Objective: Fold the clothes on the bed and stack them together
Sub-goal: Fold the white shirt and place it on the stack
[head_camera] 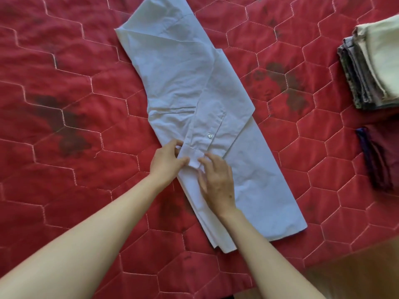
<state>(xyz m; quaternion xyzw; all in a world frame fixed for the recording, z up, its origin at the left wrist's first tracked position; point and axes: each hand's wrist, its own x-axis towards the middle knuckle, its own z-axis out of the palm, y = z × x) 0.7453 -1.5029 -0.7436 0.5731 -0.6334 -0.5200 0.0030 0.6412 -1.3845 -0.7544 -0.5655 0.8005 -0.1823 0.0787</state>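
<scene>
A pale blue button shirt (183, 83) lies folded into a long strip across the red quilted bed (64, 126), running from top centre to lower right. One sleeve is folded down over it, with a white button showing on the cuff (205, 134). My left hand (166, 162) pinches the cuff's end between thumb and fingers. My right hand (218, 182) lies on the shirt just right of it, and its fingertips hold the same cuff edge. A stack of folded clothes (371, 65), cream on top of grey ones, sits at the right edge.
A dark maroon and navy folded garment (380, 156) lies on the bed below the stack at the right. The bed's edge and a brownish floor (356, 272) show at the lower right. Red quilt spreads out to the left of the shirt.
</scene>
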